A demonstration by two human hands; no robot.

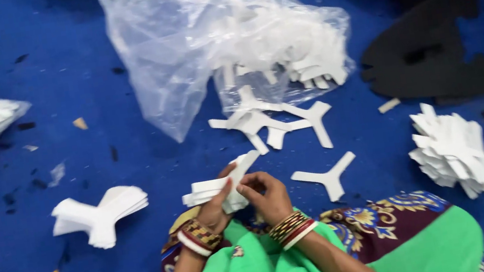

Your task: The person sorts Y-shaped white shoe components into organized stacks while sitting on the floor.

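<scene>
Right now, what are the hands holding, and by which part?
Both hands hold a small stack of white Y-shaped cutouts: left hand under its lower edge, right hand pinching the right side.

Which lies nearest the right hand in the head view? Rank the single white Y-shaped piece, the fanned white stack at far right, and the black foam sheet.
1. Single white Y-shaped piece, just right of the right hand.
2. Fanned white stack, farther right.
3. Black foam sheet, upper right, farthest.
</scene>
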